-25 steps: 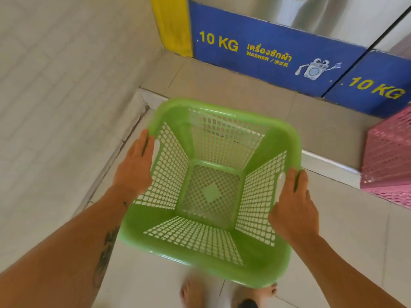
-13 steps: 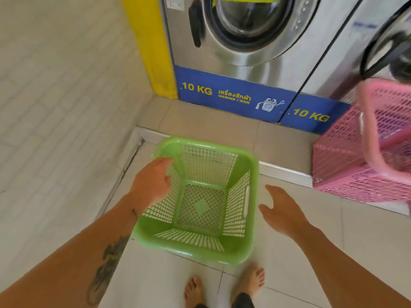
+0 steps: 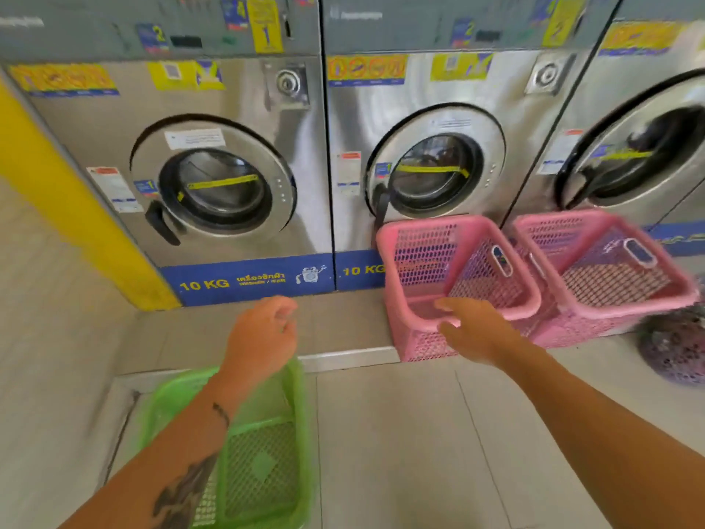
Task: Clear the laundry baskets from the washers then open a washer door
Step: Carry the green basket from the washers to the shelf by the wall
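**suds_q:** ok so where are the baskets, and what are the hands doing?

**drumroll77:** The green basket (image 3: 263, 452) is down on the lower floor (image 3: 400, 452), near its left edge. Its far rim is just beside the edge of the raised step (image 3: 343, 355) the washers stand on, and it's got nothing in it. The left hand (image 3: 263, 334) hangs over that far rim with loosely curled fingers, holding nothing and touching nothing that I can see.

**suds_q:** and the right?

**drumroll77:** The right hand (image 3: 473, 330) is out at the near rim of the nearer pink basket (image 3: 457, 276), fingers fairly straight and thumb spread below them. It isn't wrapped round anything. The index fingertip overlaps the rim, but it's too blurry to say if it's really touching.

**suds_q:** so the pink ones are up on the step?

**drumroll77:** Yep. The nearer one sits at the step's front edge, tipped toward the camera, covering the bottom of the middle washer door (image 3: 435, 173). The second pink basket (image 3: 606, 276) is right beside it on the right, tipped the same way, under the right washer door (image 3: 641, 154). The left washer door (image 3: 213, 185) has nothing in front of it and looks closed, with its black handle (image 3: 160, 223) at lower left. There's a yellow pillar (image 3: 65, 208) left of that washer, and something purple and meshy (image 3: 675, 349) at the far right edge.
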Demonstrator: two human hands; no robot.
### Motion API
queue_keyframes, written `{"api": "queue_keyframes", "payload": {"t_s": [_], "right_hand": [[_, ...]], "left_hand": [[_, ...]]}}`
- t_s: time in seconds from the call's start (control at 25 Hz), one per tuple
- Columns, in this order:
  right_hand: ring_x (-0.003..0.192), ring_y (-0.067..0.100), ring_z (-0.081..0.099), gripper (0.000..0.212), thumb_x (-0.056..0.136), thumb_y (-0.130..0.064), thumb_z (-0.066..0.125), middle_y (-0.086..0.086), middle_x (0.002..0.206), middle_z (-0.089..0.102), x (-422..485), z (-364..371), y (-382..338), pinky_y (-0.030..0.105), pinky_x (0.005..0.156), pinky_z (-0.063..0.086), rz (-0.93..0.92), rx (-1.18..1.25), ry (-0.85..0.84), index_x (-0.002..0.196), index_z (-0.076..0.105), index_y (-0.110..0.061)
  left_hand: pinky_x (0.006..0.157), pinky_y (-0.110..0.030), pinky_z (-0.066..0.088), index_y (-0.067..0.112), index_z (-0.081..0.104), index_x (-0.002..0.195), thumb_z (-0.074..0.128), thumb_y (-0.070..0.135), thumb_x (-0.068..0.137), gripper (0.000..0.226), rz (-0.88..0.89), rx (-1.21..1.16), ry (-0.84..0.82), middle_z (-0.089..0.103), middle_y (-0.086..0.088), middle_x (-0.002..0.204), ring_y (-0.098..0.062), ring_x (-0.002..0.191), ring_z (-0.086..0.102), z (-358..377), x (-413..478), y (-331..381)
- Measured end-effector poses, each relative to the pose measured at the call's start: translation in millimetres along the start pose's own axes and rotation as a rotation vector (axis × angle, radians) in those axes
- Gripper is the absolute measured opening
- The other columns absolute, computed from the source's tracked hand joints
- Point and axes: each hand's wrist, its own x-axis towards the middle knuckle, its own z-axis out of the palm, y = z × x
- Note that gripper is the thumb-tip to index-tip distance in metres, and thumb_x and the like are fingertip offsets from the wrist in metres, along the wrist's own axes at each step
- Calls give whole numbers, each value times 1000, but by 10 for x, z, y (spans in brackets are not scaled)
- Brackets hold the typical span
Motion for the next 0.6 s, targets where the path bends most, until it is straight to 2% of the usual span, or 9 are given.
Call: {"api": "queue_keyframes", "payload": {"t_s": [0.08, 0.2, 0.28, 0.4, 0.52, 0.6], "right_hand": [[118, 26, 58, 42, 89, -23, 53, 1, 133, 60, 57, -396, 375, 39, 98, 47, -13, 12, -8, 131, 58, -25], [95, 19, 65, 28, 90, -21, 50, 0, 118, 66, 216, -902, 948, 34, 81, 56, -37, 17, -8, 115, 63, -24], [88, 17, 63, 33, 89, -20, 51, 1, 118, 65, 326, -1180, 1254, 29, 72, 54, -25, 28, 14, 120, 61, -21], [102, 26, 63, 30, 91, -15, 50, 6, 116, 65, 608, -1461, 1647, 34, 84, 53, -27, -4, 17, 119, 61, -14], [106, 24, 60, 31, 90, -15, 52, 4, 120, 63, 1041, -1551, 1987, 35, 89, 49, -2, -42, -7, 121, 58, -14], [106, 26, 59, 33, 87, -15, 51, 6, 118, 63, 1386, -1495, 2201, 41, 91, 50, 11, -49, -24, 120, 58, -12]], "left_hand": [[91, -35, 51, 24, 68, 103, 62, 12, 82, 25, -23, -71, 33, 71, 4, 103, -17, 94, 68, 237, 163, 544], [92, -41, 52, 23, 69, 101, 63, 10, 80, 25, -26, -125, 40, 72, 3, 103, -21, 93, 69, 696, 413, 1261], [91, -41, 52, 24, 68, 102, 63, 11, 81, 25, -31, -131, 24, 71, 4, 103, -20, 92, 69, 997, 547, 1615], [78, -35, 53, 31, 65, 102, 63, 14, 82, 26, -72, -170, -9, 67, 10, 99, -9, 83, 68, 1385, 759, 1980], [60, -22, 46, 43, 56, 101, 63, 18, 82, 33, -80, -182, -38, 58, 20, 92, 11, 70, 59, 1739, 1083, 2094], [63, -19, 43, 44, 56, 105, 64, 16, 82, 38, -66, -193, -80, 54, 23, 95, 10, 72, 58, 2007, 1343, 2018]]}}
